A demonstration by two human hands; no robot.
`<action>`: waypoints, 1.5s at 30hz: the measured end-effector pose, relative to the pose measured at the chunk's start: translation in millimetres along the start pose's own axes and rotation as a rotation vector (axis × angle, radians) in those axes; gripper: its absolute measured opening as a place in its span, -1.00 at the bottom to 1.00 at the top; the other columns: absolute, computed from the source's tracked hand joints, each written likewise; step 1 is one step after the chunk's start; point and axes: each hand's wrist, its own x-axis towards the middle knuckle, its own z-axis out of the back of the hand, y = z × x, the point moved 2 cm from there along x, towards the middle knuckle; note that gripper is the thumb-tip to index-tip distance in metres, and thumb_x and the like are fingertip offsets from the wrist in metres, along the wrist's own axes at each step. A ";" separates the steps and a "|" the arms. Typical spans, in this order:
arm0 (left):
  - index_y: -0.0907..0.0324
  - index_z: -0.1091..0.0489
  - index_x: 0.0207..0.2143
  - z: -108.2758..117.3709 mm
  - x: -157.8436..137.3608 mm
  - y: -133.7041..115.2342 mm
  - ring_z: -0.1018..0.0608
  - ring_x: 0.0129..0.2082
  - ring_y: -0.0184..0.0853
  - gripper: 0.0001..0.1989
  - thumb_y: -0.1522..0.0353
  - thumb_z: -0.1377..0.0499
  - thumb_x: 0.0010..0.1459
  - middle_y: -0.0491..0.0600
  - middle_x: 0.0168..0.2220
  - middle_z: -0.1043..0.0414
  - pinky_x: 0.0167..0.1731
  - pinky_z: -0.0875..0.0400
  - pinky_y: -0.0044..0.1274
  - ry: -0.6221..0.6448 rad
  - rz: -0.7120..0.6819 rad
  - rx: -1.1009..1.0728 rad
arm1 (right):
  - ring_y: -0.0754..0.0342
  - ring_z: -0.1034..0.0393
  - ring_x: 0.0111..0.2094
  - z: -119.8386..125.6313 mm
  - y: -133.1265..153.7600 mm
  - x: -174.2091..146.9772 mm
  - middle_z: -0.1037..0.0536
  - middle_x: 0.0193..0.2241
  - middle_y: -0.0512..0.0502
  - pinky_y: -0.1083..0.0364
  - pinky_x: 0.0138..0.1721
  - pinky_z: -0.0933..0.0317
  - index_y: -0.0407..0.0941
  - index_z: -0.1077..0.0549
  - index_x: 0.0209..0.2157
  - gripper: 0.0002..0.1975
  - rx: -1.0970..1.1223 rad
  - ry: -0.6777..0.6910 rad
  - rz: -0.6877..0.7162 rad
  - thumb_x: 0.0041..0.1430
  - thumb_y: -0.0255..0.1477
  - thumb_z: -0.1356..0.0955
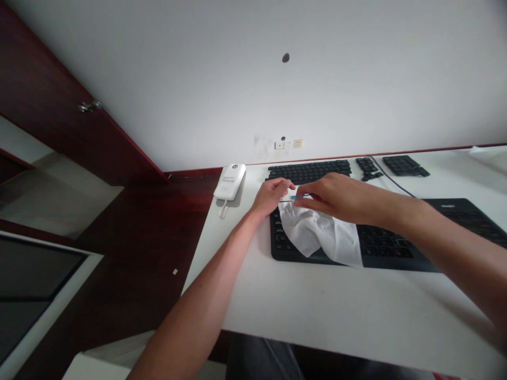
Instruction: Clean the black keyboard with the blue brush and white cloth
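In the head view a black keyboard (pixel 380 262) lies on the white table. A white cloth or tissue (pixel 336 240) drapes over its left part, hanging in folds to the front edge. My left hand (pixel 271 196) is at the keyboard's upper left corner, its fingers curled on the upper end of the cloth. My right hand (pixel 332 194) reaches in from the right and pinches a thin tool with a blue part (pixel 298 197). The tool points left toward my left fingers, over the cloth. Its tip is too small to make out.
Loose black keycaps (pixel 309 170) stand in rows along the table's back, with smaller groups of keycaps (pixel 404 164) farther right. A black cable (pixel 392 180) runs between them. At the left back lies a white device (pixel 230 182) with a strap. Wall sockets (pixel 288 144) are behind.
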 end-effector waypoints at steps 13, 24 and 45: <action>0.23 -0.49 -0.34 0.3 -0.2 0.4 -0.22 -0.47 -0.40 -0.70 0.17 -0.16 0.26 -0.12 -0.48 -0.17 -0.43 -0.07 -0.52 0.004 0.010 -0.009 | -0.05 -0.47 -0.28 14.5 25.3 -17.6 -0.61 -0.30 -0.13 0.04 -0.24 -0.17 -0.08 -0.56 -0.20 -0.58 0.112 0.145 0.029 0.48 -0.23 -0.14; 0.24 -0.50 -0.30 0.3 0.6 2.5 -0.18 -0.49 -0.40 -0.64 0.10 -0.18 0.29 -0.12 -0.49 -0.14 -0.45 -0.02 -0.52 0.025 -0.013 -0.063 | -0.06 -0.46 -0.48 -23.6 49.5 -15.9 -0.64 -0.44 -0.20 0.04 -0.44 0.06 -0.11 -0.64 -0.37 -0.79 -0.173 0.362 -0.025 0.23 -0.45 -0.34; 0.23 -0.50 -0.30 0.9 -1.3 0.8 -0.22 -0.46 -0.39 -0.65 0.11 -0.16 0.30 -0.11 -0.47 -0.18 -0.42 -0.09 -0.53 0.022 -0.011 -0.024 | -0.04 -0.51 -0.45 -10.1 42.5 -21.1 -0.63 -0.47 -0.04 0.08 -0.43 -0.03 -0.02 -0.66 -0.37 -0.88 -0.113 0.339 -0.047 0.06 -0.29 -0.55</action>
